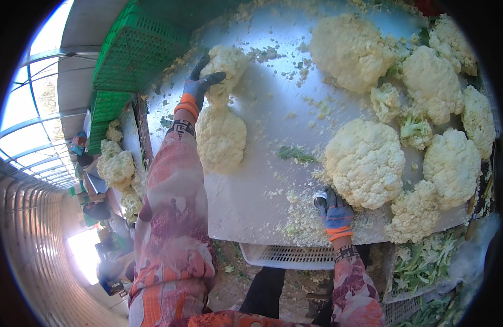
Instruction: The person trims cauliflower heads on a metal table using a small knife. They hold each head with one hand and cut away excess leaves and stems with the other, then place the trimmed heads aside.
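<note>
My left hand (pixel 201 83), in a dark glove with an orange cuff, is on a cauliflower piece (pixel 229 65) at the upper left of the metal table (pixel 271 122), thumb and fingers around its side. Another cauliflower piece (pixel 221 141) lies just below it, by my forearm. My right hand (pixel 337 210), in a blue-grey glove, is near the table's front edge with its fingers around a small tool with a round metal end (pixel 319 199); the tool's kind is unclear. Directly above this hand sits a large cauliflower head (pixel 365 163). Crumbs and a green leaf (pixel 296 154) lie between the hands.
Several cauliflower heads (pixel 433 83) crowd the table's right side. Green plastic crates (pixel 133 53) stand at the upper left. A white slotted crate (pixel 290 256) is under the front edge, and a crate of green trimmings (pixel 423 261) is lower right. People (pixel 97 208) are at far left.
</note>
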